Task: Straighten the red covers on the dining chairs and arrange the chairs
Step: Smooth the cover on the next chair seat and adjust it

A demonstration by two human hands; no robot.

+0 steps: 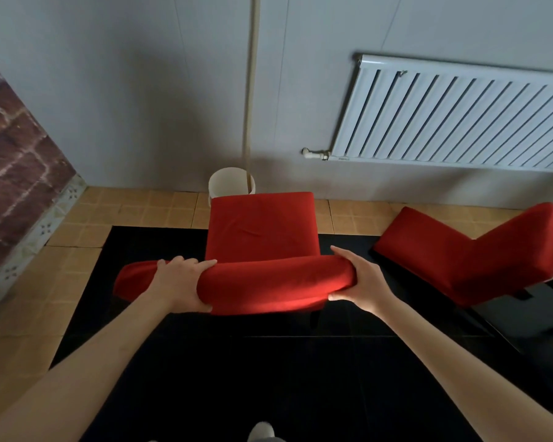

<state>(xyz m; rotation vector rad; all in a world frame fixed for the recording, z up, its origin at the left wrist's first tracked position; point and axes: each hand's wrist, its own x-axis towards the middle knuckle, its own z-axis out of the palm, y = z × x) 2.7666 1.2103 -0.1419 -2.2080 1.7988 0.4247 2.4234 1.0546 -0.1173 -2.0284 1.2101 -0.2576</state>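
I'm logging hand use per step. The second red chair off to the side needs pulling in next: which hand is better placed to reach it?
Probably the right hand. It holds the near chair's backrest at the end nearest the second chair; the left hand grips farther along, away from it.

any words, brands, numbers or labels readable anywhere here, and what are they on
No text here reads clearly.
Radiator: a tiny dark mark on its bottom rail, near the left end by the valve, looks like a brand label but is too small and blurred to read.
Red chair covers, white bucket, brick-pattern wall, floor tiles: no lettering visible; the border tiles show only a flower-like pattern.
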